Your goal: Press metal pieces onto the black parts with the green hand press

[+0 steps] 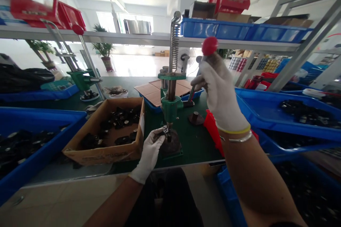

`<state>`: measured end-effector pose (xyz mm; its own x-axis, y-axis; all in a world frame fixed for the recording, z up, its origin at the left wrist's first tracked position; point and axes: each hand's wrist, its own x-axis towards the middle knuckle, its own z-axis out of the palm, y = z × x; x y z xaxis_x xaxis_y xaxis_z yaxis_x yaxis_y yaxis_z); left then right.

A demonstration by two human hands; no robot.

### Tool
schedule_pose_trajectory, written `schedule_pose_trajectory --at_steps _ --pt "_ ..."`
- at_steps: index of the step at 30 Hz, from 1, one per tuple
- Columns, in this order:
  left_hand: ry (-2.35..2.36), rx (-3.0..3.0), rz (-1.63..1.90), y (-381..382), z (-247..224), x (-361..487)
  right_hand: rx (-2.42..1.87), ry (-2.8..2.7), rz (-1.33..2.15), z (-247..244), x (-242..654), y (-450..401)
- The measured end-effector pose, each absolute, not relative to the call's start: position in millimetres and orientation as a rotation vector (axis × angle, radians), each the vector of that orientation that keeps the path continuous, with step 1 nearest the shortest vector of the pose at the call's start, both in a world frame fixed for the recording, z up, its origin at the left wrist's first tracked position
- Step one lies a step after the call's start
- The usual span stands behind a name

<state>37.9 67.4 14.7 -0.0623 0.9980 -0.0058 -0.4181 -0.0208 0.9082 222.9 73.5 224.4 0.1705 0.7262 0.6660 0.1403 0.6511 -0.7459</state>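
A green hand press (170,108) with a tall spring stands on the green table in the middle. My left hand (149,150), in a white glove, pinches a small black part (165,130) with a light dotted face, beside the ram over the press base. My right hand (220,90), gloved too and raised to the right of the press, is wrapped round the press lever (192,92) just below its red ball knob (210,46). Motion slightly blurs the right fingers.
A cardboard box (138,145) of black parts stands left of the press. Blue trays (71,113) with black parts lie at far left and right (266,117). A red bin (213,133) is under my right forearm. A second press (82,79) stands back left.
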Motion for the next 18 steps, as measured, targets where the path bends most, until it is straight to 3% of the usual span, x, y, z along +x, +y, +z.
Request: schedule_pose_trajectory --at_steps 5,9,14,18 --pt "0.807 0.444 1.372 48.6 27.3 28.8 -1.085 -1.11 0.348 119.1 187.6 62.5" --pt "0.777 0.418 1.298 14.1 26.8 24.9 -1.266 -1.339 0.713 36.0 160.4 18.7" --pt "0.988 0.872 1.196 -23.7 8.3 4.3 -1.135 -1.638 0.584 11.4 157.8 -6.6" --pt "1.243 1.476 1.347 -37.2 -18.9 -23.3 -0.942 -1.974 0.331 3.8 161.8 -19.5"
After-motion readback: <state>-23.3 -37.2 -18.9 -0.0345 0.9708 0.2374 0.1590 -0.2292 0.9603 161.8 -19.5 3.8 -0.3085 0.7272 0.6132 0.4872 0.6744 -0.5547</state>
